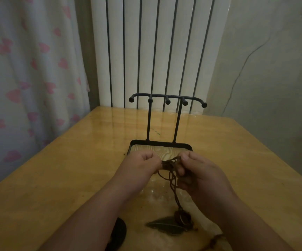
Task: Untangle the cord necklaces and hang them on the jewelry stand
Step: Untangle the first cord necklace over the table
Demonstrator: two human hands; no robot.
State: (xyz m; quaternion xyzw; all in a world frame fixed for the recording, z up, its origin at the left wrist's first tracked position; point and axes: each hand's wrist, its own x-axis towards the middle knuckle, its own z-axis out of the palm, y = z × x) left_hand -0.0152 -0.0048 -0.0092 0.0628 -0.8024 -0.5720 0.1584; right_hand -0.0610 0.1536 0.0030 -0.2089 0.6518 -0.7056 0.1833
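Observation:
A knot of brown cord necklaces [171, 166] hangs between my hands above the wooden table. My left hand [141, 164] pinches the tangle from the left with curled fingers. My right hand [199, 171] grips it from the right. Cords drop from the knot to a round pendant [182, 217] and a dark leaf-shaped pendant [166, 227] lying on the table near me. The black jewelry stand [167, 100] rises just behind my hands, its several knobbed hooks bare. Its tray base [162, 143] has a wood-grain floor.
The wooden table [74, 169] runs to a white ribbed radiator [157, 51] at the back. A curtain with pink hearts [28, 78] hangs at the left. A dark round object [117, 232] lies by my left forearm. Another bit of cord [219, 239] shows at the bottom right.

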